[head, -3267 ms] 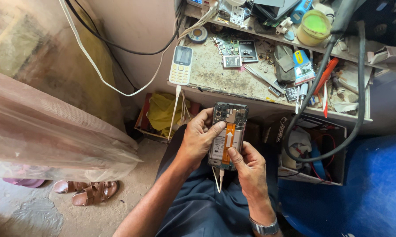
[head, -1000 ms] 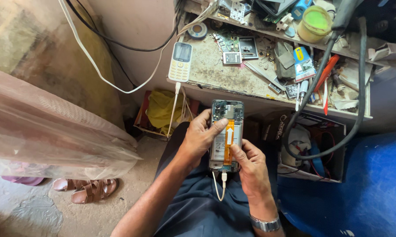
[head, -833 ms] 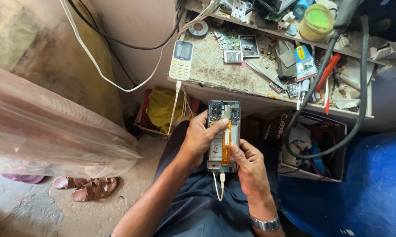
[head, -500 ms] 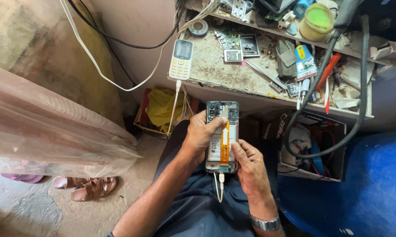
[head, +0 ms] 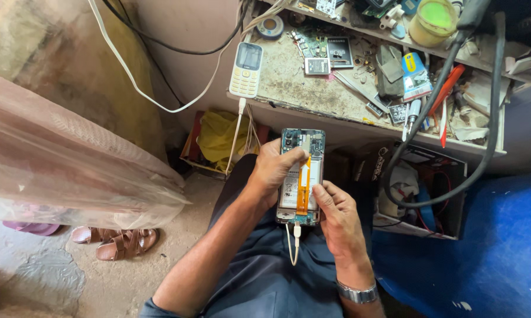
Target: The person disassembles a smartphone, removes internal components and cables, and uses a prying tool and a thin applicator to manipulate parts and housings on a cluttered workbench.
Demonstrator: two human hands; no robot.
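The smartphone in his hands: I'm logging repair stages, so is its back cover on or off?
Off. The smartphone shows its bare circuit board, battery and an orange flex strip, held between the left hand and right hand.

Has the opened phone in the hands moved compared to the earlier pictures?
Yes. The opened phone has come slightly down, away from the workbench edge and toward the lap. Its top sat closer under that edge before. Both hands have kept holding it.

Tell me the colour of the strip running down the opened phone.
Orange strip, best seen in the head view.
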